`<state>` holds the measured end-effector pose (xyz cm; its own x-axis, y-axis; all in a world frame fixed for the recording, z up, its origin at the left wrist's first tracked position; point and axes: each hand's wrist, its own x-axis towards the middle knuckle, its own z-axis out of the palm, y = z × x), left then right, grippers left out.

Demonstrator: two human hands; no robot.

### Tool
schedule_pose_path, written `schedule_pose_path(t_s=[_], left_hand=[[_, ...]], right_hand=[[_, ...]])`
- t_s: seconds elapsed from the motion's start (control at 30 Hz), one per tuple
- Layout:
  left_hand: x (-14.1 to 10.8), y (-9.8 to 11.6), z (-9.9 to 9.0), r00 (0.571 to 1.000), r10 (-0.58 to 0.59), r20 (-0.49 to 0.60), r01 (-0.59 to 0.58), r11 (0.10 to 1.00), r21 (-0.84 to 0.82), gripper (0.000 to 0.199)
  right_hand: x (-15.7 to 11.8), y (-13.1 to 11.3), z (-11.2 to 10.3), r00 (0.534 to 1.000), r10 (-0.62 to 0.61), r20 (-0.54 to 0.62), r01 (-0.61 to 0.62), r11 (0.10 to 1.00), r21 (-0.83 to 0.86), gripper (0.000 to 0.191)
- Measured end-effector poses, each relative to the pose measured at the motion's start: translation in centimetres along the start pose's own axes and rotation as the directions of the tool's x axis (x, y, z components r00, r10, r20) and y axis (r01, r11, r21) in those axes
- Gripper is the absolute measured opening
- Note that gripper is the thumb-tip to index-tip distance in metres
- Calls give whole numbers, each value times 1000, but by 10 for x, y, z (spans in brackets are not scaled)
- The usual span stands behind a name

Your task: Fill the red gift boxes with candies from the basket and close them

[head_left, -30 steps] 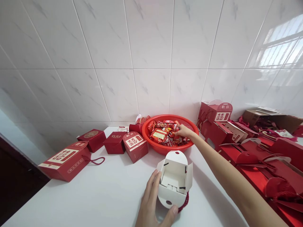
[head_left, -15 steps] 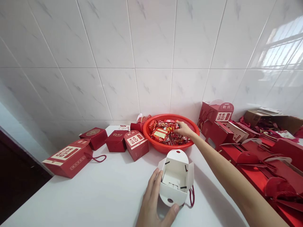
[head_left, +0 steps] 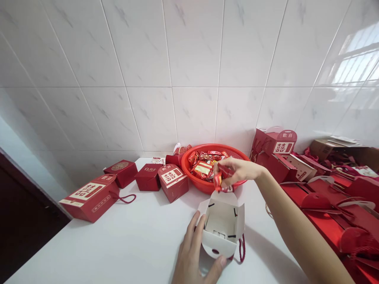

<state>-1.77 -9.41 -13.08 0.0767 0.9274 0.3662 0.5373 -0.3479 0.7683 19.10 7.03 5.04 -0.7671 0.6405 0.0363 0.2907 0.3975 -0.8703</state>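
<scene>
An open candy box (head_left: pixel 219 245), white inside with its flaps spread and a dark red cord at its right, stands on the table. My left hand (head_left: pixel 191 252) grips its left and near sides, fingers along one wall and thumb at the front. Over the box's far flap, my right hand (head_left: pixel 239 170) pinches red-wrapped candies (head_left: pixel 218 182); how many is unclear. Just behind is a red plastic basket (head_left: pixel 194 182) holding many wrapped candies (head_left: pixel 203 169). My right forearm and hand cover part of its right side.
Closed red boxes stand left on the white table (head_left: pixel 127 236), including a long box (head_left: pixel 97 199) with a cord handle and a printed box (head_left: pixel 173 183) beside the basket. Red boxes (head_left: pixel 319 197) crowd the right side. A cardboard carton (head_left: pixel 321 148) sits behind them, near the tiled wall (head_left: pixel 195 114).
My right hand has come out of the basket toward me with red-wrapped candies and now hangs above the box's far flap. My left hand stays on the box.
</scene>
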Motion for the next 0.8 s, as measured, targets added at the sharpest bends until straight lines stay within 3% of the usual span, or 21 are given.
schedule_pose_path(t_s=[0.07,0.13,0.23,0.37,0.47,0.53,0.6,0.67,0.73,0.8], left_hand=[[0,5,-1,1000,-23,0,23,1000,-10,76],[0,8,-2,998,-58,3,59,998,-13,77],[0,12,-3,996,-85,13,85,996,-20,77],[0,14,-4,995,-93,20,94,995,-30,78],[0,16,-5,995,-96,29,97,995,-39,76],[0,15,-5,995,-92,27,94,994,-47,74],[-1,14,-4,996,-86,21,87,995,-58,73],[-1,12,-4,997,-74,20,75,995,-65,73],[-1,10,-3,998,-57,25,59,996,-64,73],[-1,7,-3,999,-43,26,45,997,-61,73]], right_hand=[[-5,-13,7,981,-17,192,44,989,-139,20],[-9,-22,14,969,-32,247,91,969,-231,17],[-13,-29,25,978,-12,210,79,945,-317,24],[-18,-28,37,982,108,152,-24,882,-471,41],[-22,-26,38,992,94,85,-38,858,-511,46],[-23,-23,32,997,59,49,-27,867,-497,40],[-22,-19,21,999,29,-36,-43,874,-484,29],[-18,-11,6,970,55,-238,-174,840,-514,21],[-10,5,-11,876,120,-467,-384,758,-527,22],[1,26,-26,811,172,-559,-502,695,-514,25]])
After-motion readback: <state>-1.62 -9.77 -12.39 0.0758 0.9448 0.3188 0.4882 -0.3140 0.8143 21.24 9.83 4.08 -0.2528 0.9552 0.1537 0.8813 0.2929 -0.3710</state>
